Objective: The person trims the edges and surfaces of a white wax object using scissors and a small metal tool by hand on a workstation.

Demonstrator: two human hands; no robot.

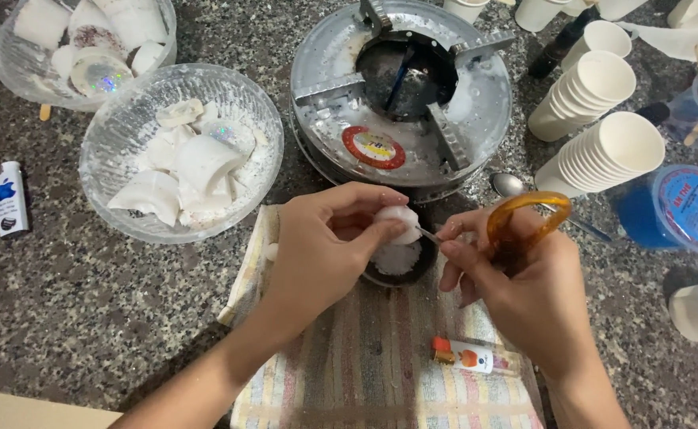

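Observation:
My left hand (325, 246) pinches a small white waxy lump (397, 221) above a small dark bowl (373, 274) that holds white flakes (396, 258). My right hand (516, 278) grips scissors with orange handles (523, 218); their thin metal tip (427, 233) touches the lump. Both hands hover over a striped cloth (365, 357) on a speckled stone counter (87, 286).
A round metal stove (400, 91) stands behind the hands. Two clear bowls (110, 135) (15, 63) of white wax pieces sit at left. Stacks of paper cups (595, 151), a blue-lidded tub (686, 208), a spoon (509, 184) and two lighters (468, 355) (9, 199) lie around.

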